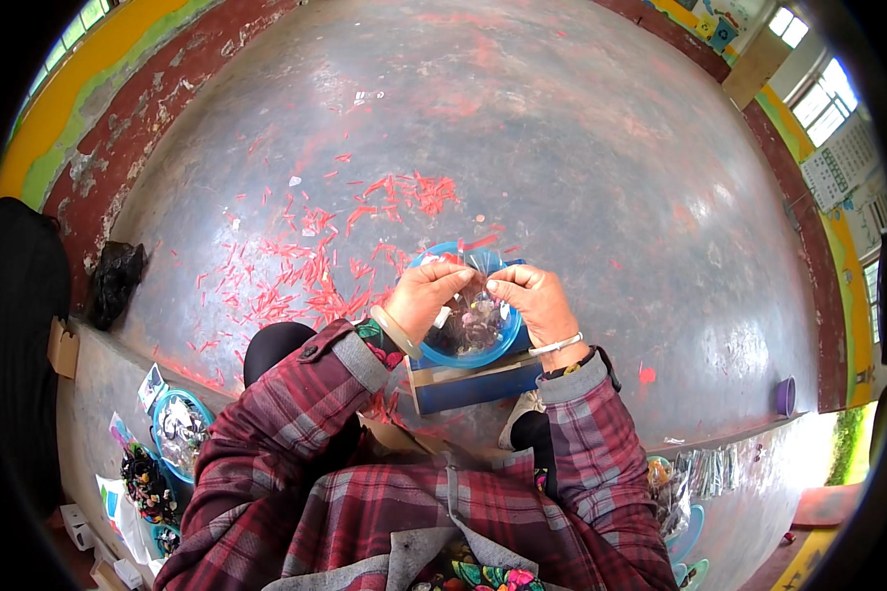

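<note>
My left hand [423, 298] and my right hand [539, 301] meet over a round blue basin [460, 361]. Both have fingertips pinched together, almost touching each other. Something thin and clear, perhaps plastic, shows around the fingertips, but what each hand grips is too small to name. Inside the basin lies a heap of small mixed pieces [471, 330], dark, pinkish and clear. The basin rests on a blue wooden stool or box [476, 389] between my knees. A pale bangle circles my left wrist, and a white one my right.
Red strips [310, 266] litter the floor ahead and to the left. By my left side stand a blue basin of small items [180, 433] and a black bag [117, 281]. At my right are clear plastic packets [708, 473] and a purple cup [785, 396].
</note>
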The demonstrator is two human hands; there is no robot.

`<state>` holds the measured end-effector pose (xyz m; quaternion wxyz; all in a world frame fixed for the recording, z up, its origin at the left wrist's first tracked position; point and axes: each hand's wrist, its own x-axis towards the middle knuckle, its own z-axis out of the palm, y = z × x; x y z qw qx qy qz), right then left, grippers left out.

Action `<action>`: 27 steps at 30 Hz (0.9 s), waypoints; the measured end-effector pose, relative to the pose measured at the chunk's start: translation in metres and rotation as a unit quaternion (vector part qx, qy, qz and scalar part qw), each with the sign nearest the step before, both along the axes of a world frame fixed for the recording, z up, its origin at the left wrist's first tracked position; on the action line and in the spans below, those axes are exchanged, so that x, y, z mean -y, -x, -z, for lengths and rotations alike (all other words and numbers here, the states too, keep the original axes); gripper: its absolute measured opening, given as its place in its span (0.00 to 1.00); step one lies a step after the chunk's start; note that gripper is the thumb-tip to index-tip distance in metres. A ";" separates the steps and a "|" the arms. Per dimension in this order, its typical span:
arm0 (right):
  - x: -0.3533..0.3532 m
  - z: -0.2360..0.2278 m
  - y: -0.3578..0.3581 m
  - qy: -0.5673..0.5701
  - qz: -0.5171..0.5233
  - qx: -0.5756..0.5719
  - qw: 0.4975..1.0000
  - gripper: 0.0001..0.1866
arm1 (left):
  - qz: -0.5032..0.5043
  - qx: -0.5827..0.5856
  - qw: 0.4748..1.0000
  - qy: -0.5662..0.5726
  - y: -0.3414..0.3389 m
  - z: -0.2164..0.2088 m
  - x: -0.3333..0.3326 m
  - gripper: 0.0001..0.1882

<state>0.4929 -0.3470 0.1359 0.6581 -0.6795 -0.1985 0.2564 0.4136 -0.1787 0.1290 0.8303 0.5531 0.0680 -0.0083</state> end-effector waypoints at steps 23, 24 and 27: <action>-0.008 -0.006 0.005 -0.121 -0.024 -0.105 0.987 0.13 | 0.005 -0.037 0.999 -0.009 0.000 0.007 -0.006 0.07; -0.008 -0.006 0.005 -0.121 -0.029 -0.104 0.987 0.13 | -0.003 -0.031 0.999 -0.030 0.000 0.006 -0.006 0.07; -0.009 -0.008 0.007 -0.117 -0.038 -0.154 0.980 0.12 | -0.033 -0.030 0.997 -0.058 0.001 0.004 -0.003 0.06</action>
